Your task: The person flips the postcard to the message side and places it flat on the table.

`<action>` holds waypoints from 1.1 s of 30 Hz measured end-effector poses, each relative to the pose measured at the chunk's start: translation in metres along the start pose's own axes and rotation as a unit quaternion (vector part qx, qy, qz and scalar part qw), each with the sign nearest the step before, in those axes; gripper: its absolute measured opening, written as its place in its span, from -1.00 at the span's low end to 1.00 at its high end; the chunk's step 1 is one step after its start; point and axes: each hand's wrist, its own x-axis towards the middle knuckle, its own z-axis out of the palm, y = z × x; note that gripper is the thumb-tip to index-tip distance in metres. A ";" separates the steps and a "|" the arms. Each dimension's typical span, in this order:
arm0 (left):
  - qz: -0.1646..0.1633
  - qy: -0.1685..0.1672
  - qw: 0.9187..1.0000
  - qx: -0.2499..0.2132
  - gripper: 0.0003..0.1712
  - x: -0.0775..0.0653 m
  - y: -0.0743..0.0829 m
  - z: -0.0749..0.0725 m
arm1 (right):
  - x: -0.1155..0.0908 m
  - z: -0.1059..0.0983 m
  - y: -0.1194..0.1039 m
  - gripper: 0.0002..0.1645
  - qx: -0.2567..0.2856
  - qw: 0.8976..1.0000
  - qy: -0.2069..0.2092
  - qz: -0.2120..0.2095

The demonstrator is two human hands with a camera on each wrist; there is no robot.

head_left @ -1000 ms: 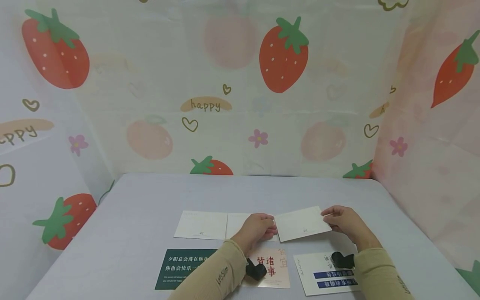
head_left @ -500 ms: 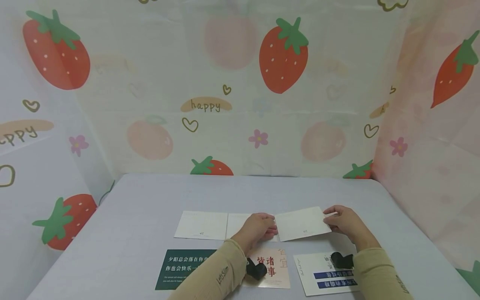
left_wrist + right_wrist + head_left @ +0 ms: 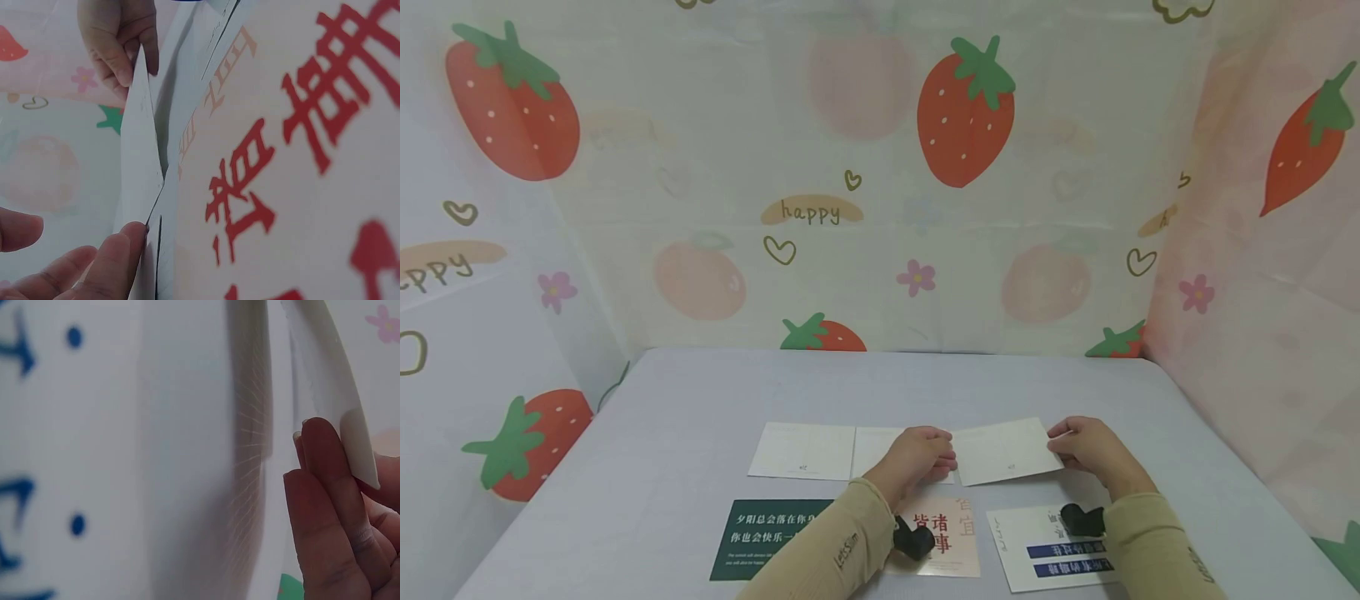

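White card (image 3: 1006, 452) lay to the right of two pale cards (image 3: 802, 452), long axis running left to right, right end raised off the table (image 3: 880, 383). Right hand (image 3: 1093, 450) pinched that short edge; left hand (image 3: 917, 457), thumb apart, had loose fingers at the left edge. Tabletop stretched beyond its far edge; a strip separated its near edge from the striped card (image 3: 1045, 548).

The right hand (image 3: 340, 531) pinches 1 white card (image 3: 331, 369).

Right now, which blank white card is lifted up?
The rightmost card in the back row: the right hand holds its right edge up, while the left card and middle card lie flat.
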 end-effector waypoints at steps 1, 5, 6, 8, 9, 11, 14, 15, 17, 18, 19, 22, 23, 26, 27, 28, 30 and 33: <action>0.000 0.001 1.000 0.002 -0.69 0.000 0.000 0.000 | 0.000 0.000 0.000 -0.71 0.000 1.000 0.002 0.003; 0.002 0.005 1.000 0.011 -0.69 0.000 0.001 0.001 | 0.001 0.000 0.001 -0.71 -0.006 1.000 0.007 0.006; 0.002 0.006 1.000 0.013 -0.69 0.000 0.002 0.002 | 0.002 0.001 0.001 -0.71 -0.007 1.000 0.008 0.006; 0.004 0.006 1.000 0.016 -0.68 -0.001 0.002 0.002 | 0.002 0.001 0.001 -0.71 -0.010 1.000 0.012 0.003; 0.004 0.006 1.000 0.019 -0.68 -0.001 0.002 0.002 | 0.002 0.001 0.001 -0.72 -0.011 1.000 0.014 0.003; 0.004 0.007 1.000 0.024 -0.68 -0.001 0.002 0.002 | 0.001 0.002 0.000 -0.74 -0.014 1.000 0.016 0.003; 0.005 0.008 0.999 0.033 -0.68 0.000 0.002 0.002 | -0.002 0.002 -0.003 -0.77 -0.020 1.000 0.014 0.005; 0.005 0.008 0.999 0.035 -0.67 0.000 0.002 0.002 | -0.002 0.002 -0.003 -0.78 -0.021 1.000 0.013 0.007; 0.007 0.006 0.999 0.036 -0.67 0.000 0.002 0.002 | -0.002 0.002 -0.004 -0.80 -0.022 1.000 0.011 0.010; 0.007 0.006 0.999 0.036 -0.67 0.000 0.002 0.002 | -0.002 0.002 -0.004 -0.81 -0.024 1.000 0.010 0.011; 0.007 0.005 0.999 0.035 -0.67 0.000 0.002 0.002 | -0.002 0.002 -0.003 -0.82 -0.024 1.000 0.009 0.014; 0.009 0.004 0.999 0.035 -0.68 0.000 0.003 0.002 | -0.001 0.001 -0.002 -0.83 -0.028 0.999 0.007 0.021; 0.010 0.004 0.999 0.036 -0.68 0.000 0.003 0.002 | -0.001 0.001 -0.002 -0.83 -0.029 0.999 0.006 0.023; 0.012 0.005 0.999 0.036 -0.68 -0.001 0.004 0.003 | 0.000 0.000 -0.001 -0.84 -0.029 0.999 0.001 0.033; 0.012 0.005 0.999 0.037 -0.68 -0.001 0.004 0.003 | 0.000 0.000 -0.001 -0.84 -0.030 0.999 -0.001 0.036; 0.012 0.005 0.999 0.038 -0.68 -0.001 0.004 0.003 | -0.001 0.000 -0.001 -0.84 -0.029 0.999 -0.003 0.040; 0.012 0.006 0.999 0.038 -0.68 -0.001 0.004 0.003 | -0.001 0.000 -0.002 -0.83 -0.031 0.999 -0.006 0.044; 0.013 0.005 0.999 0.041 -0.68 -0.001 0.004 0.003 | -0.003 0.000 -0.002 -0.83 -0.038 0.998 -0.006 0.048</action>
